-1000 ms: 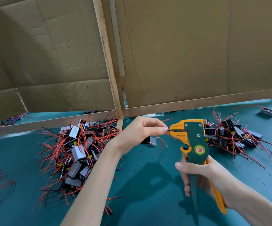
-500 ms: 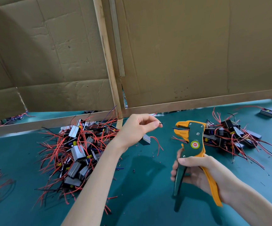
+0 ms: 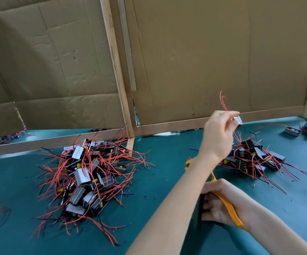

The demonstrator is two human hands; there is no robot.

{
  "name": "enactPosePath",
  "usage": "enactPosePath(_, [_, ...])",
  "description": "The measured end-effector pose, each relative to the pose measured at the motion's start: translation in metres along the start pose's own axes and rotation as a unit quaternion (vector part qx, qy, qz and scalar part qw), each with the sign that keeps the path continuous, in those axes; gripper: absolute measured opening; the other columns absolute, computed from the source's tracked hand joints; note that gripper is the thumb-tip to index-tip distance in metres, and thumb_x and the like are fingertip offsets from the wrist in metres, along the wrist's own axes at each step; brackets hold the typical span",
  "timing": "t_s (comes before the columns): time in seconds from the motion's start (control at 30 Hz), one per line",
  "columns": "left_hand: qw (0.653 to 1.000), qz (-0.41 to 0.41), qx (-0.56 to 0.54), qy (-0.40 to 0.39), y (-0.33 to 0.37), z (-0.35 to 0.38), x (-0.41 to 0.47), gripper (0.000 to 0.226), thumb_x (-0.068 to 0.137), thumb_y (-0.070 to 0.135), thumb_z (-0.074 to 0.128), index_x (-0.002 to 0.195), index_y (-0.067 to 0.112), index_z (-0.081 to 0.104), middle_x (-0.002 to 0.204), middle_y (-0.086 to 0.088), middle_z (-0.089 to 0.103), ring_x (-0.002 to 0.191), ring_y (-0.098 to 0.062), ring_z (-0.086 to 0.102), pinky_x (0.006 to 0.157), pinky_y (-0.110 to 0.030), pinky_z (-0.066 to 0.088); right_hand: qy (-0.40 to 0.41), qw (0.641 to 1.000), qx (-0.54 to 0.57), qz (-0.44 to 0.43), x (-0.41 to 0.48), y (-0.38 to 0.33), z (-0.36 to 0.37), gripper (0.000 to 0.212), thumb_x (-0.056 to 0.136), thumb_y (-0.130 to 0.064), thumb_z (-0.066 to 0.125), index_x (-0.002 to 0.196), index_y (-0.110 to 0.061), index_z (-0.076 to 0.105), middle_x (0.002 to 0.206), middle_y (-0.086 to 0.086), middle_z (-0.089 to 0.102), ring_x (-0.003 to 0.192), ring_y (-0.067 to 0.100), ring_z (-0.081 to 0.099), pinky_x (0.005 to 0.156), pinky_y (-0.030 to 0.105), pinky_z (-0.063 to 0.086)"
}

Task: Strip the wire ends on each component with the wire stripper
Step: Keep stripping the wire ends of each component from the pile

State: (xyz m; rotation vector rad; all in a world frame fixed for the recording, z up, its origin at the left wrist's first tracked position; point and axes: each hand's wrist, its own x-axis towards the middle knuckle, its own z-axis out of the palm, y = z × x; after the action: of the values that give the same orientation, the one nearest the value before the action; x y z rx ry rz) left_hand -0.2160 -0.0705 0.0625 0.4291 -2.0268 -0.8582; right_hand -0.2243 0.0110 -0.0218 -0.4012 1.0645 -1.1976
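Component at L hand fingertips above pile, pinch unclear (blur); R hand fingers curled round stripper.

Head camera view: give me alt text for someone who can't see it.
A person's left hand pinches a red-wired component above the right-hand pile on a teal table, while the right hand grips an orange wire stripper. A bigger pile lies left.

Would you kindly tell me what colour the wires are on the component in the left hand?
Red wires, clearest in the head view.
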Motion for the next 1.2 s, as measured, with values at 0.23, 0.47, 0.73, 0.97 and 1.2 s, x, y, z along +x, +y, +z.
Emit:
enactPosePath(0.23, [0.98, -0.02, 0.029, -0.196, -0.006, -0.029, -0.023, 0.035, 0.093, 0.0, 0.047, 0.122, 0.011, 0.065, 0.133, -0.006, 0.057, 0.129, -0.015, 0.044, 0.108, -0.024, 0.031, 0.005, 1.0, 0.013, 0.01, 0.002, -0.001, 0.0, 0.031, 0.054, 0.0, 0.064, 0.084, 0.01, 0.066, 0.078, 0.026, 0.063, 0.063, 0.037, 0.066, 0.06, 0.047, 0.059])
enactPosePath(0.47, [0.925, -0.142, 0.353, 0.004, -0.052, -0.171, -0.031, 0.034, 0.094, 0.008, 0.049, 0.122, 0.019, 0.064, 0.125, -0.01, 0.061, 0.113, -0.029, 0.055, 0.102, -0.038, 0.041, 0.023, 1.0, 0.009, 0.002, 0.006, 0.002, -0.005, 0.041, 0.054, -0.004, 0.067, 0.092, 0.01, 0.061, 0.08, 0.029, 0.065, 0.067, 0.041, 0.068, 0.061, 0.05, 0.058])
enactPosePath(0.73, [0.767, -0.415, 0.473, 0.128, -0.109, -0.261, -0.064, 0.035, 0.093, 0.015, 0.05, 0.126, 0.005, 0.05, 0.129, -0.021, 0.053, 0.124, -0.038, 0.041, 0.1, -0.049, 0.033, 0.025, 0.999, 0.028, -0.018, 0.003, -0.003, -0.009, 0.035, 0.067, -0.004, 0.059, 0.1, 0.01, 0.06, 0.084, 0.029, 0.065, 0.068, 0.041, 0.068, 0.063, 0.051, 0.058])
enactPosePath(0.97, [0.779, -0.362, 0.467, 0.21, -0.115, -0.271, -0.065, 0.033, 0.09, 0.038, 0.065, 0.114, 0.016, 0.068, 0.111, -0.012, 0.068, 0.111, -0.036, 0.054, 0.094, -0.046, 0.033, 0.014, 0.999, 0.023, -0.021, 0.0, -0.005, -0.009, 0.034, 0.069, -0.004, 0.057, 0.101, 0.008, 0.058, 0.084, 0.026, 0.065, 0.067, 0.04, 0.067, 0.062, 0.051, 0.058])
enactPosePath(1.2, [0.781, -0.354, 0.48, 0.188, -0.108, -0.264, -0.067, 0.026, 0.089, 0.041, 0.063, 0.106, 0.022, 0.068, 0.126, -0.01, 0.058, 0.129, -0.04, 0.033, 0.107, -0.067, 0.01, 0.008, 1.0, 0.021, -0.017, 0.0, -0.003, -0.008, 0.031, 0.072, -0.005, 0.055, 0.101, 0.008, 0.058, 0.083, 0.025, 0.064, 0.068, 0.039, 0.067, 0.065, 0.051, 0.058])
